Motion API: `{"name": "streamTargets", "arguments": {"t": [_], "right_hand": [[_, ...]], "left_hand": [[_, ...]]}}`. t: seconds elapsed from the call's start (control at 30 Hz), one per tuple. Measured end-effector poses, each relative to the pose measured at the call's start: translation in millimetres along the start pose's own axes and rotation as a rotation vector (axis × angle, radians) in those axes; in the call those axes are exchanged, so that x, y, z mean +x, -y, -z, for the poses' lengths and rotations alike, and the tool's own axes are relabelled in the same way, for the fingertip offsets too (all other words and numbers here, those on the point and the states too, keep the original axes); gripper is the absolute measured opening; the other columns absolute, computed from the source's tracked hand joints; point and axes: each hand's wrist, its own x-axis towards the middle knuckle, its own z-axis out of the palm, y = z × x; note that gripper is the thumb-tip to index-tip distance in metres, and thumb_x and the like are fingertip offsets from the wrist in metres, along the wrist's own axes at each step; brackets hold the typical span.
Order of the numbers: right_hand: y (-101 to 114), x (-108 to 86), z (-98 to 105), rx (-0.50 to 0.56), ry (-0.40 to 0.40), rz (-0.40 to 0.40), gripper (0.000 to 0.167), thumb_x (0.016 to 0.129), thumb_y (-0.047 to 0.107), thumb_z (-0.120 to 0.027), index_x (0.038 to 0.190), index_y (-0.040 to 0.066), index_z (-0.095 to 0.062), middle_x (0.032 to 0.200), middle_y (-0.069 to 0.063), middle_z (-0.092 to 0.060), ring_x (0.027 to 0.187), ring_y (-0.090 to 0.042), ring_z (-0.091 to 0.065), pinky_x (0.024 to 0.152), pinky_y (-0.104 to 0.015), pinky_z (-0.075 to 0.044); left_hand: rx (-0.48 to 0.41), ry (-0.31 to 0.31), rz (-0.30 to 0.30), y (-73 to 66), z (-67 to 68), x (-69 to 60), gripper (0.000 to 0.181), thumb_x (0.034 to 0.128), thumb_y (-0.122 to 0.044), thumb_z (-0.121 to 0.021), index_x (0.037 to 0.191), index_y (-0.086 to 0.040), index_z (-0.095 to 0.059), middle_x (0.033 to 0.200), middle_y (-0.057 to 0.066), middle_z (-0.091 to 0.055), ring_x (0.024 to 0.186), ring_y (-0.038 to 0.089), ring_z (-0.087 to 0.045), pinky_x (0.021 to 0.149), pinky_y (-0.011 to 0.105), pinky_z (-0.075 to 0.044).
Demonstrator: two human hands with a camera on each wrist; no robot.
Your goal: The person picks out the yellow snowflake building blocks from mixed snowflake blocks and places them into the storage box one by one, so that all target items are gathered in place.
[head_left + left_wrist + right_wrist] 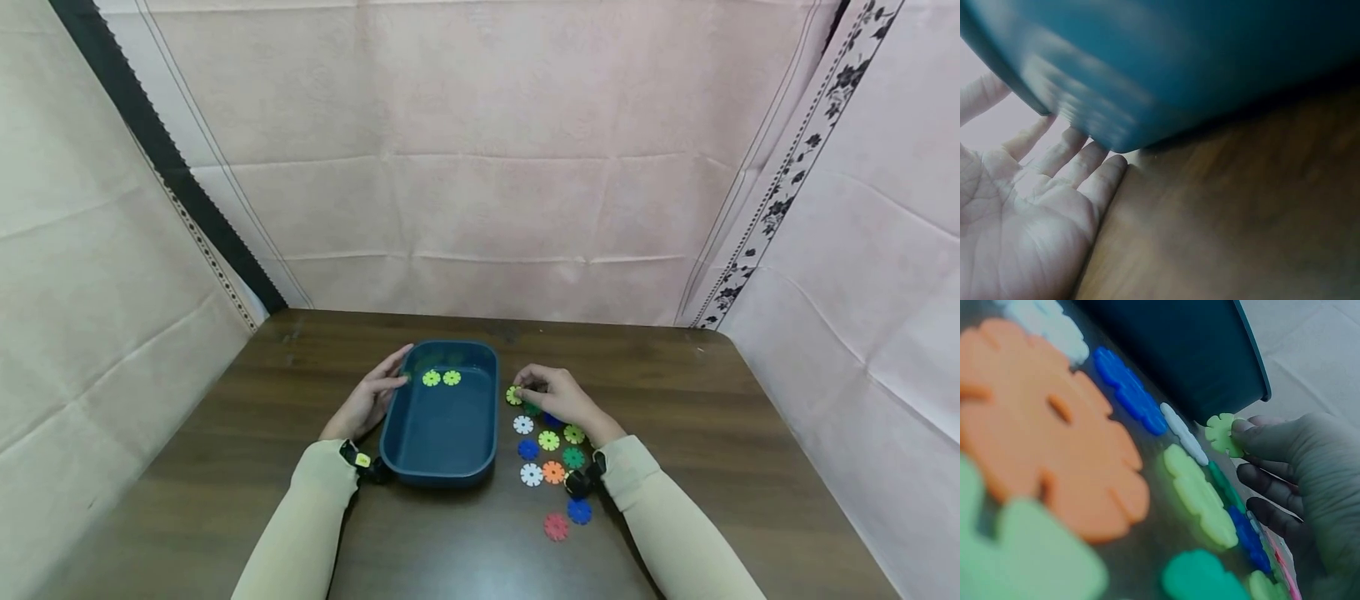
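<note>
My left hand (370, 402) holds the left side of a blue rectangular tray (442, 479). In the left wrist view its thumb (985, 95) reaches the rim while the other fingers lie against the outer wall. Inside the tray, towards the far end, lie two yellow-green notched discs, a left one (431, 378) and a right one (452, 377). Right of the tray, my right hand (558, 396) pinches another yellow-green notched disc (1222, 434) between thumb and fingers, just above the table. Below that hand are a green disc (532, 409) and a dark blue disc (552, 420), both partly covered.
Several loose discs lie right of the tray, among them white (522, 425), orange (553, 472), green (573, 457) and blue (528, 450) ones. Nearer the front are a red disc (556, 527) and another blue disc (579, 511). Pale cloth (480, 208) hangs behind the wooden table (225, 467).
</note>
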Motion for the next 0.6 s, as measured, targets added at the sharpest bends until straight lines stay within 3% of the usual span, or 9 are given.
{"name": "streamTargets", "arguments": {"t": [0.3, 0.6], "right_hand": [[-4.4, -4.5, -1.1, -0.018, -0.009, -0.020, 0.008, 0.098, 0.023, -0.068, 0.105, 0.021, -0.070, 0.096, 0.009, -0.069, 0.090, -0.011, -0.066, 0.077, -0.034, -0.055], [-2.7, -0.1, 1.8, 0.001, -0.033, -0.009, 0.008, 0.098, 0.025, -0.068, 0.105, 0.020, -0.070, 0.096, 0.007, -0.070, 0.091, -0.013, -0.066, 0.080, -0.035, -0.055]], "left_hand": [[-0.013, 0.024, 0.011, 5.2, -0.7, -2.8, 0.064, 0.1040, -0.014, -0.051, 0.161, -0.025, -0.024, 0.167, 0.005, -0.012, 0.150, 0.031, -0.021, 0.100, 0.030, -0.046], [-0.010, -0.004, -0.006, 1.3, -0.2, 1.1, 0.064, 0.1021, -0.016, -0.054, 0.160, -0.026, -0.029, 0.166, 0.003, -0.016, 0.149, 0.031, -0.024, 0.100, 0.032, -0.047]]}}
